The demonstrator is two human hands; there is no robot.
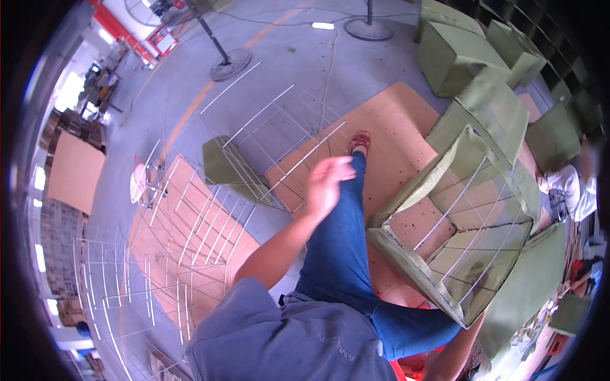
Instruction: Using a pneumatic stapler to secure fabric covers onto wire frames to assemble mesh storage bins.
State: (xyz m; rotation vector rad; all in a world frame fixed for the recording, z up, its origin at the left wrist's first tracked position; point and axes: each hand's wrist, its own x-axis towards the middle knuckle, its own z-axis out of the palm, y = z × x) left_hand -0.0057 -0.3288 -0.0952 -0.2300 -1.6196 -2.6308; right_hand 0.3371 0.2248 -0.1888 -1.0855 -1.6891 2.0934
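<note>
My left hand (326,188) is raised above my left leg, smeared by motion. Nothing shows in it, and how far its fingers are bent is unclear. On my right, a box-shaped wire frame with a green fabric cover (416,270) stands tilted with its open side towards me. Bare metal rods (452,209) cross its inside. My right hand (478,319) is at the frame's lower corner near my right knee. The cover hides its fingers, so its grip cannot be made out.
Bare wire frames (210,222) stand on my left, beside a folded green cover (230,166). Cardboard sheets (381,114) lie on the floor under my foot. Green-covered boxes (454,57) are at the far right. Two round stand bases (230,65) are ahead. Another person (575,190) is at the right edge.
</note>
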